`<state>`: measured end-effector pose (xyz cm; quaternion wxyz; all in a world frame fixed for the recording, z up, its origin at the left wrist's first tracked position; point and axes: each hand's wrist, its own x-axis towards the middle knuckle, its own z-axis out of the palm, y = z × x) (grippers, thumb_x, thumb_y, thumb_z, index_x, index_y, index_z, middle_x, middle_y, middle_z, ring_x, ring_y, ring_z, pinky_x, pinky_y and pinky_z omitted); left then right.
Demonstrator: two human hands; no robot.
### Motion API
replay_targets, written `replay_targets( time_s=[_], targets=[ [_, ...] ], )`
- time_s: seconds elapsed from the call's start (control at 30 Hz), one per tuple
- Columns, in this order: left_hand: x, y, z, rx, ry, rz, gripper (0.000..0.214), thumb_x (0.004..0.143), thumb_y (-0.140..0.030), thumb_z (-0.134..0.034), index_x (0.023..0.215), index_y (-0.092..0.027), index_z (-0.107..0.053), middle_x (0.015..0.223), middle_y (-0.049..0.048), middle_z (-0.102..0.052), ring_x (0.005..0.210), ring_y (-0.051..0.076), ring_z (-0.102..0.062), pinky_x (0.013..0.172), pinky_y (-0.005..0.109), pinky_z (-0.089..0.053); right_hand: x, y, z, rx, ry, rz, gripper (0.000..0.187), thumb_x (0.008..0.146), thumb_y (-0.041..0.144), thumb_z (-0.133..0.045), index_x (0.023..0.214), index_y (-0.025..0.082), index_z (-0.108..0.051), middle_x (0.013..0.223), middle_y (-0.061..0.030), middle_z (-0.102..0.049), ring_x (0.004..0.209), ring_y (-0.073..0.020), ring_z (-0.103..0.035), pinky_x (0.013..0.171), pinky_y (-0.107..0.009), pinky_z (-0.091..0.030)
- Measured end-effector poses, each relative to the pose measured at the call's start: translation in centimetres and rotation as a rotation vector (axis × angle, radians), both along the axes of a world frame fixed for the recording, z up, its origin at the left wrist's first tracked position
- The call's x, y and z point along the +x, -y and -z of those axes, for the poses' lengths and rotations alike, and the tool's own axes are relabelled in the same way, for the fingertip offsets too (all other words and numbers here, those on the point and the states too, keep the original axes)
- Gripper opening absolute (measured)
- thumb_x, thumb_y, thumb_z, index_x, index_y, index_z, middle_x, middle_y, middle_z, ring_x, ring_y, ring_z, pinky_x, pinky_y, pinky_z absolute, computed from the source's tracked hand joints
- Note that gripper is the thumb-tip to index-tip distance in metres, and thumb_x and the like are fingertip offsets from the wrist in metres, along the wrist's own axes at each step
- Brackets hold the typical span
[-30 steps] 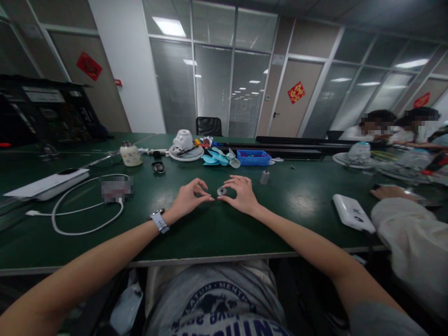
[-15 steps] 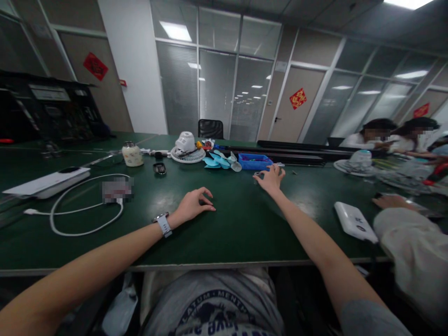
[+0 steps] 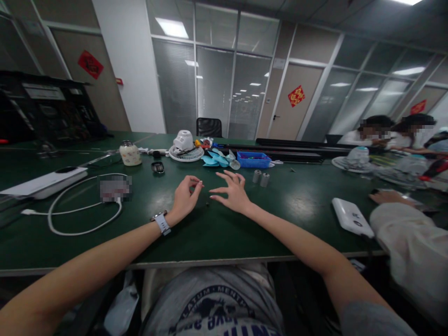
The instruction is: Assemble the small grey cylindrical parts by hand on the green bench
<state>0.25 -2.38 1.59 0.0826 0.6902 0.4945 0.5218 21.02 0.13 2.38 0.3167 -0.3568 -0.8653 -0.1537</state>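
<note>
My left hand (image 3: pixel 185 198), with a watch on the wrist, is raised a little above the green table (image 3: pixel 217 228). Its thumb and forefinger are pinched on a tiny light piece too small to name. My right hand (image 3: pixel 234 192) hovers just to the right of it, fingers spread and holding nothing. Two small grey cylinders (image 3: pixel 261 178) stand side by side on the table just beyond my right hand.
At the back lie a blue tray (image 3: pixel 254 159), a light blue fan blade (image 3: pixel 219 158), a white fan grille (image 3: pixel 185 148) and a jar (image 3: pixel 129 154). A white cable (image 3: pixel 84 212) loops at the left. A white box (image 3: pixel 351 217) and another person's hand (image 3: pixel 387 196) are at the right.
My right hand carried the round metal part to the back right, left it beside the grey cylinder and came back open. My left hand lifted from the table into a pinch.
</note>
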Motion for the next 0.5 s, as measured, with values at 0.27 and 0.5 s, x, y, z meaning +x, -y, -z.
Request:
replay_targets(
  time_s=[0.27,0.5],
  targets=[
    [0.3,0.4,-0.4,-0.02,-0.002,0.005,0.02,0.09,-0.038,-0.049,0.099,-0.02,-0.05,0.084,0.0045,-0.071,0.07,0.018,-0.066,0.064,0.03,-0.046,-1.2,-0.3,1.7,-0.109,0.028,-0.05,0.015,0.079,0.05,-0.067,0.088,0.041,-0.075,0.145,0.001,-0.043,0.137,-0.0296,-0.026,0.104,-0.054,-0.024],
    [0.2,0.5,-0.3,-0.041,0.019,0.014,0.022,0.089,-0.037,-0.051,0.103,-0.021,-0.047,0.082,0.0029,-0.071,0.057,0.015,-0.061,0.058,0.028,-0.043,6.5,-5.2,-2.5,0.133,-0.241,0.383,0.02,0.086,0.041,-0.06,0.091,0.032,-0.077,0.14,-0.0055,-0.048,0.133,-0.0335,-0.027,0.103,-0.057,-0.018]
  ],
)
